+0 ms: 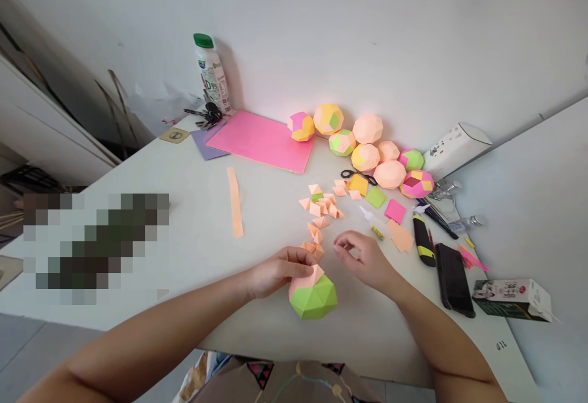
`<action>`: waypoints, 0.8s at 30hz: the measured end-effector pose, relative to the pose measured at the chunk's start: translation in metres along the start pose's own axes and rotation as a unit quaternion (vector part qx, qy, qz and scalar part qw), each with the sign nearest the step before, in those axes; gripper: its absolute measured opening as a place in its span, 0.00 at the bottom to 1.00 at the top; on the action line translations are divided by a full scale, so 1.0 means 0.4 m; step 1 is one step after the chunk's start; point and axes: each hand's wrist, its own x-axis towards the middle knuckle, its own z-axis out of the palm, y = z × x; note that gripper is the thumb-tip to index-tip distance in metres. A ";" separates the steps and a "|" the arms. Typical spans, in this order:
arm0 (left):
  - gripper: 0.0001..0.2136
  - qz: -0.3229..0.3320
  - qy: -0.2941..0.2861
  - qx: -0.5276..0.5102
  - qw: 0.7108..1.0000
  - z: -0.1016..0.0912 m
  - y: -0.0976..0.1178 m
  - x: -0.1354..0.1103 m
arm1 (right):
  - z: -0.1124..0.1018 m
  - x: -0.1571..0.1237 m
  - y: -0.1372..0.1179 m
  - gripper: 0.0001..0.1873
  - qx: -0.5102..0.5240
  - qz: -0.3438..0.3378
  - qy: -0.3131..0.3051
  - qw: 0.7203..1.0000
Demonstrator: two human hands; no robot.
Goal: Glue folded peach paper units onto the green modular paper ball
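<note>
Green-and-peach paper ball (313,297) gripped by left hand (278,271), right hand (367,260) curled, grip unclear, bottle (212,75) label unreadable.

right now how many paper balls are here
10. Nine by the wall: pink-yellow, yellow-green, green-peach, peach, yellow, small peach, green-pink, big peach, pink-maroon. The green ball sits at the near edge, left hand on it. More may hide behind.

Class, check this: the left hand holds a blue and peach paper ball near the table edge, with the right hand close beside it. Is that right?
Not quite. The head view shows the paper ball is green and peach, not blue. The rest stands: the left hand holds it near the table edge, the right hand close beside it.
</note>
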 end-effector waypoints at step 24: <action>0.07 0.109 -0.019 0.052 0.993 -0.006 0.003 -0.002 | 0.032 -0.003 -0.004 0.14 0.485 0.176 -0.169 0.840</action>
